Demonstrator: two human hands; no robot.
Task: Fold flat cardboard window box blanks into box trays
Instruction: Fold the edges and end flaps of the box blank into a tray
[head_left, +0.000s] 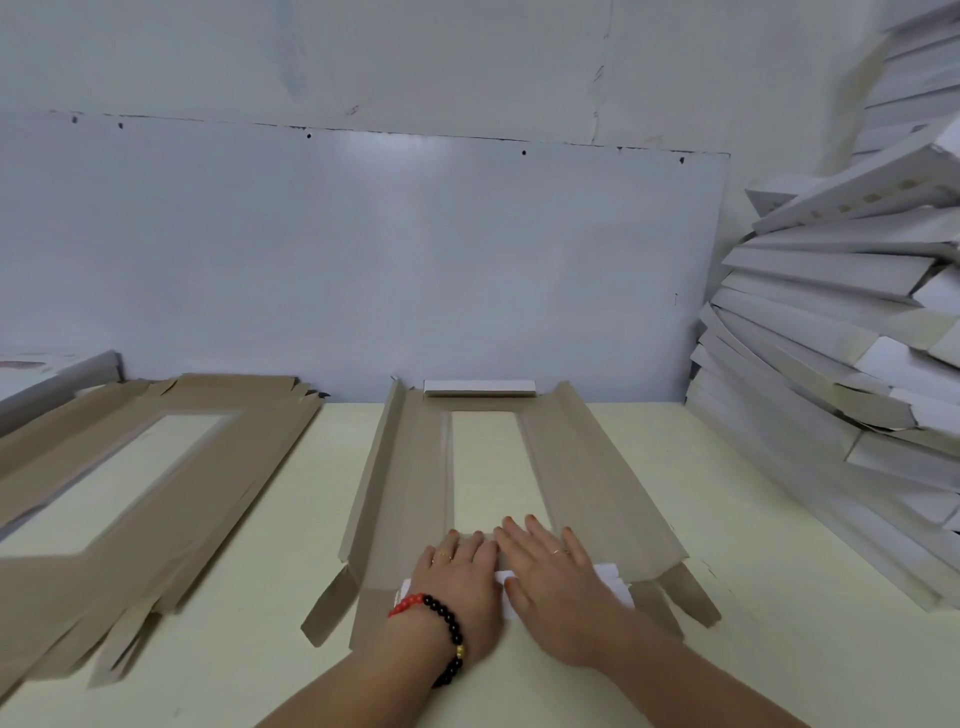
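Observation:
A brown cardboard window box blank (587, 483) lies lengthwise on the pale table (727, 545) in front of me. Its two long side walls stand partly raised, and its far end flap (479, 387) is folded up, showing white. A rectangular window opening runs down its middle. My left hand (457, 587) and my right hand (556, 587) lie side by side, fingers straight, pressing the near end flap (613, 584) flat onto the blank. The left wrist wears a red and black bead bracelet.
A stack of flat brown blanks (130, 493) lies on the table to the left. A tall, leaning pile of folded white box trays (841, 332) fills the right side. A grey wall panel (363, 260) stands behind the table.

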